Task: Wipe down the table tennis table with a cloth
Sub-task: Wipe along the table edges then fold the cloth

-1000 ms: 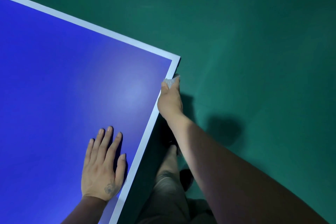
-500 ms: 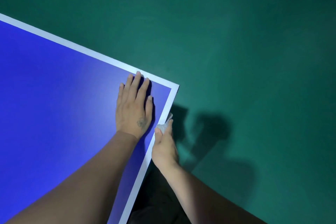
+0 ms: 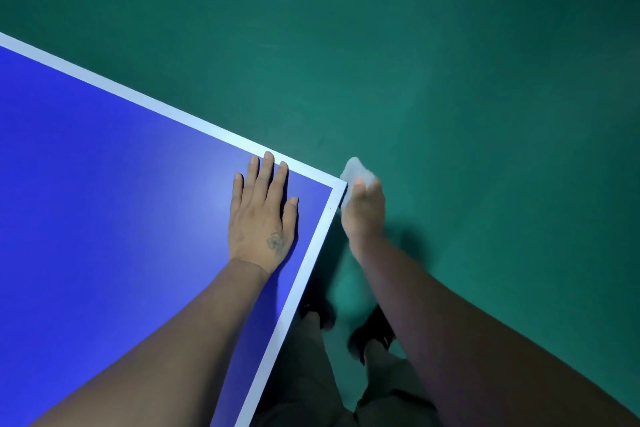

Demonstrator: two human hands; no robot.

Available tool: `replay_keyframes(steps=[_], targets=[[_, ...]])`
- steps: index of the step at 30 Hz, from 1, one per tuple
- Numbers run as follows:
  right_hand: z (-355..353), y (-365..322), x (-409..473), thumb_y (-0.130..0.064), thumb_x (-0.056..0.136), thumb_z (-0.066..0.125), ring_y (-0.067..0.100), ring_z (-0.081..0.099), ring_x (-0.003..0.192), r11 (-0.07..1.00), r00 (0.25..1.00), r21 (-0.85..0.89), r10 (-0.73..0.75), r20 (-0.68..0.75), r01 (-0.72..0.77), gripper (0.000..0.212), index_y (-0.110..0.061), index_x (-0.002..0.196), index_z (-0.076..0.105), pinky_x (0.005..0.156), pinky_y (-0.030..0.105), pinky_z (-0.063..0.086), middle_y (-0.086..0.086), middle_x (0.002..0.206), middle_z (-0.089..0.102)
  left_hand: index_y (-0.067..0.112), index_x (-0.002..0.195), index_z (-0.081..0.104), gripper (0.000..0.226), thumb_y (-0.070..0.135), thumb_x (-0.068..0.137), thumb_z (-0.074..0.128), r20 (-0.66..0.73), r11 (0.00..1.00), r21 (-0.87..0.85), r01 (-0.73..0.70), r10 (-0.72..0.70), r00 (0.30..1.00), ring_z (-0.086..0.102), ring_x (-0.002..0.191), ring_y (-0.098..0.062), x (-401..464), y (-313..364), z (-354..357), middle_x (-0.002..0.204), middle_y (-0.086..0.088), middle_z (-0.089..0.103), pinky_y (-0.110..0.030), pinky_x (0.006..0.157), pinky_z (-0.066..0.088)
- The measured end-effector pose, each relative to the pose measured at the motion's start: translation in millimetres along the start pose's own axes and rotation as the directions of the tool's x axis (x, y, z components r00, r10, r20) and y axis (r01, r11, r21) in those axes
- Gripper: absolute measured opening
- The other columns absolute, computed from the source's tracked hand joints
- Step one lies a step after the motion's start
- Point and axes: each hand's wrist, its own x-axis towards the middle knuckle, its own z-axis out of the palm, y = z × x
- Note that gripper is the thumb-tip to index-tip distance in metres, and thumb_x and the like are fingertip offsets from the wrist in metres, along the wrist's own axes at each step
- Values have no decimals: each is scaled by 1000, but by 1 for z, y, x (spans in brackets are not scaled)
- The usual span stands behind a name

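Note:
The blue table tennis table [image 3: 104, 201] with its white border line fills the lower left, and its corner lies near the middle of the view. My left hand [image 3: 263, 215] rests flat on the blue top just inside that corner, fingers straight. My right hand [image 3: 363, 211] grips a small white cloth [image 3: 355, 172] against the table's side edge right at the corner. The hand and cloth are blurred by motion, and most of the cloth is hidden in the fist.
Green floor [image 3: 485, 114] surrounds the table on the far and right sides. My legs and dark shoes [image 3: 372, 333] stand on the floor close to the table's near edge, below my right arm.
My right hand has slid the cloth along the side edge up to the corner. My left hand keeps its place flat near the corner. The view has tilted, so the table sits lower.

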Motion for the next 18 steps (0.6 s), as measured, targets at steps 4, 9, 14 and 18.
replay_keyframes(steps=[4,9,14,18], targets=[[-38,-27,-12,-25,107,46,28,64,107,987,994,133,82,66,-90,23,-7,114,59,88,52,64,0,106,61,15,156,52,55,32,105,64,105,982,-188,-22,42,994,18,165,-27,-5,23,-16,172,-4,35,-55,133,16],[-98,-57,-45,-32,109,51,30,73,113,987,971,151,15,239,-52,25,-19,114,71,99,55,60,3,115,77,33,157,50,56,40,104,68,94,918,-390,-68,113,989,19,163,-7,-22,77,-49,174,14,30,-31,129,25],[-153,-82,-75,-21,115,45,28,74,117,976,933,215,-63,354,-16,30,-8,129,68,97,41,62,10,123,77,47,156,46,59,41,103,70,30,866,-500,-27,49,998,36,152,0,-39,114,-82,169,25,32,-26,119,36],[-189,-97,-90,-28,114,42,28,74,119,967,879,251,-86,469,-39,37,-7,134,65,100,44,61,11,127,76,42,151,52,57,39,100,74,-62,900,-428,-85,65,996,41,150,-7,-50,139,-109,168,19,33,-31,107,49]])
